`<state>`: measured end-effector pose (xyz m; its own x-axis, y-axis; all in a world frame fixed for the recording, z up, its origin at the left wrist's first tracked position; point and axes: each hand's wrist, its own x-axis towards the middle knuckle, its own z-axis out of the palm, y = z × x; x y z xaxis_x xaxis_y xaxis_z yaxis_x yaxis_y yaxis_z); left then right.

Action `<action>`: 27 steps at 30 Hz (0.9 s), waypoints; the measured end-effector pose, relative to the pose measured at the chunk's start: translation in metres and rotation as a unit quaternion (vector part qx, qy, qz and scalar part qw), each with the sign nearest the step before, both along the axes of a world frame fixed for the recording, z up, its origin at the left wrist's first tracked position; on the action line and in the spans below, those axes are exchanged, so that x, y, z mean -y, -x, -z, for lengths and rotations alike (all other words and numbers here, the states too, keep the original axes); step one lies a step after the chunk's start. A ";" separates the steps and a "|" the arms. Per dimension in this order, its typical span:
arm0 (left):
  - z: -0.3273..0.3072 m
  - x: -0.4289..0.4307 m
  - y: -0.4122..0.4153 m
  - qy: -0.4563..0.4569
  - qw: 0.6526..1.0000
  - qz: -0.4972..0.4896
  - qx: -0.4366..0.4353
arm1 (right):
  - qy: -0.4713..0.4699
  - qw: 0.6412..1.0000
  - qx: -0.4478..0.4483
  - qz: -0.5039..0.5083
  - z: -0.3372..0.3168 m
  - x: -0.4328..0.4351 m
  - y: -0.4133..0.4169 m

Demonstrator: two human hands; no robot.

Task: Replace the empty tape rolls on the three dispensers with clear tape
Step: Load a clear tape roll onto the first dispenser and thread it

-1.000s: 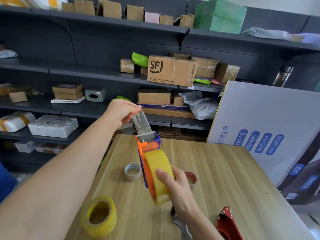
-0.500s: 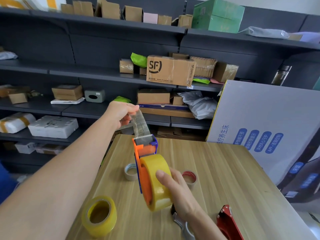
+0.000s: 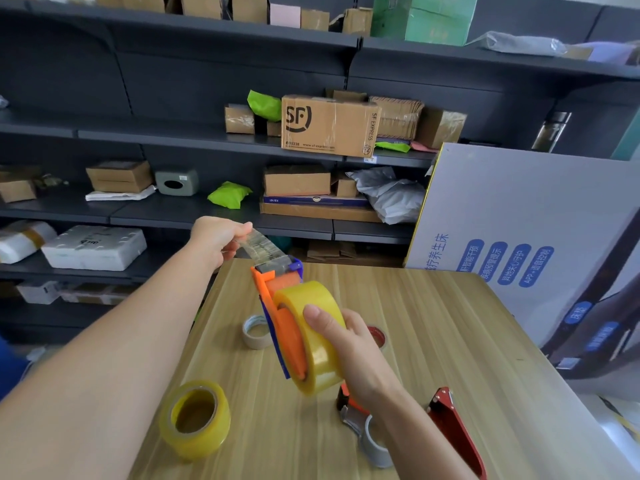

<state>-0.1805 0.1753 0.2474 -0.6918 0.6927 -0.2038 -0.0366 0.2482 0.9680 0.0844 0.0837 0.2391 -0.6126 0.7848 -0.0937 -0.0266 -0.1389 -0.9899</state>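
The right hand (image 3: pixel 349 348) is raised above the wooden table (image 3: pixel 450 323), with its fingers curled round the clear tape roll (image 3: pixel 311 334) mounted on the orange dispenser (image 3: pixel 277 289) and its thumb lying across the roll's outer face. The left arm reaches forward, and the left hand (image 3: pixel 216 239) pinches the free end of the tape strip (image 3: pixel 263 245), which is drawn taut up and to the left of the dispenser's front end. On the table below the dispenser lie two empty cores (image 3: pixel 256 331). A spare clear roll (image 3: pixel 195 422) lies nearer and to its left. A red dispenser (image 3: pixel 453 434) and another dispenser holding a grey core (image 3: pixel 363 431) lie nearer and to its right. Behind the dispenser stand dark shelves (image 3: pixel 173 140) of cardboard boxes, with a large white printed box (image 3: pixel 519 209) to its right.
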 end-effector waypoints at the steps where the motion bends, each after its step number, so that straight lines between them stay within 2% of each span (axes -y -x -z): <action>1: 0.003 0.000 0.003 0.006 1.000 -0.008 0.005 | 0.007 1.000 -0.003 -0.002 0.003 -0.002 -0.001; 4: 0.010 0.003 0.010 0.027 0.999 -0.018 0.026 | 0.007 1.000 -0.010 -0.025 0.001 -0.003 -0.003; 7: 0.016 0.008 0.003 0.055 0.997 0.024 0.053 | 0.002 0.999 -0.032 -0.020 0.002 -0.003 -0.004; 10: 0.029 0.013 -0.011 0.074 0.989 0.046 0.117 | 0.012 0.998 -0.063 -0.003 0.005 -0.007 -0.007; 12: 0.043 0.014 -0.022 0.051 0.982 0.051 0.175 | 0.031 0.996 -0.069 0.049 0.008 -0.012 -0.008; 15: 0.066 0.017 -0.045 -0.036 0.955 0.014 0.293 | 0.098 0.985 -0.078 0.115 0.013 -0.019 -0.007; 18: 0.083 0.021 -0.070 -0.055 0.925 0.000 0.376 | 0.104 0.981 -0.111 0.123 0.013 -0.023 -0.009; 27: 0.097 0.048 -0.127 -0.110 0.858 0.075 0.496 | 0.146 0.953 -0.147 0.221 0.009 -0.028 -0.011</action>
<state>-0.0533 0.1275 0.1507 -0.1536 0.8560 -0.4936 -0.8529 0.1374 0.5037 0.0951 0.1113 0.2302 -0.2615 0.9390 -0.2233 -0.4169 -0.3186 -0.8513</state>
